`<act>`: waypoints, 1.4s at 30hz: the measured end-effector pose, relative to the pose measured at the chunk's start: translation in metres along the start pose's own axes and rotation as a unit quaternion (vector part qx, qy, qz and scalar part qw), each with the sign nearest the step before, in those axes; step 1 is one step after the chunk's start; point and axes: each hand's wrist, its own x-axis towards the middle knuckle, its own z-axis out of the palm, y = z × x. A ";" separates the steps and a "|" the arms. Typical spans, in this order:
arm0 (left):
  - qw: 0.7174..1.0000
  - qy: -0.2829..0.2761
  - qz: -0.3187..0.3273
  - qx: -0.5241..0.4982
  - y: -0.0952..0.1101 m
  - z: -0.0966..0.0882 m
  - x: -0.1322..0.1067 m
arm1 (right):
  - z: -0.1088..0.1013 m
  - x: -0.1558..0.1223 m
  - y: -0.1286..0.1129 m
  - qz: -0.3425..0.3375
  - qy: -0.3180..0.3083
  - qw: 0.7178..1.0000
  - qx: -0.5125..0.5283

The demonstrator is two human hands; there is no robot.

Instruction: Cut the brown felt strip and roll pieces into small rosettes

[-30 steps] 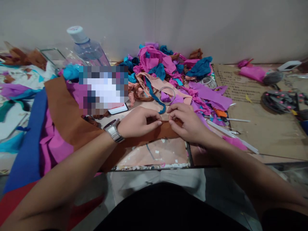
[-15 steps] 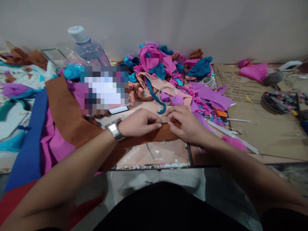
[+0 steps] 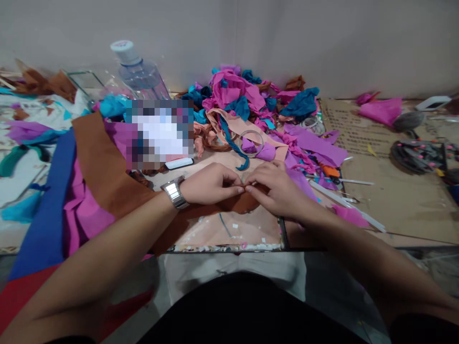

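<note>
A long brown strip of crepe paper runs from the left side of the table to beneath both hands. My left hand, with a metal watch at its wrist, pinches the strip's upper edge between thumb and fingers. Right beside it, my right hand pinches the same edge, the fingertips of both hands almost touching. Between and below the hands the brown paper hangs slightly bent. Pink paper and a blue strip lie under and beside the brown one at the left.
Crumpled pink, teal and purple scraps are heaped behind the hands. A clear bottle stands at the back left near a blurred-out phone. A roll of clear tape, white sticks and a cardboard sheet lie further right.
My right hand has moved left along the brown strip's edge, up against my left fingertips. The paper between them is now bunched more. The view has shifted slightly.
</note>
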 end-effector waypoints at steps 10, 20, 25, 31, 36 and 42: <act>0.996 -0.026 -0.023 -0.087 0.000 0.004 0.002 | 0.004 -0.001 0.005 -0.044 0.051 0.998 -0.020; 0.974 -0.066 -0.088 -0.197 -0.002 -0.005 0.003 | -0.002 -0.004 0.006 -0.117 0.046 0.989 -0.078; 0.982 -0.043 -0.063 -0.175 -0.004 -0.003 0.004 | -0.001 -0.004 0.006 -0.121 0.055 0.987 -0.087; 0.982 -0.028 -0.068 -0.172 -0.004 0.001 0.003 | 0.000 -0.002 0.003 -0.080 0.057 0.994 -0.058; 0.986 -0.012 -0.067 -0.152 -0.004 0.003 0.003 | 0.001 -0.002 0.004 -0.081 0.067 0.993 -0.061; 0.988 -0.003 -0.056 -0.146 -0.005 0.004 0.003 | 0.002 -0.002 0.005 -0.069 0.067 0.993 -0.061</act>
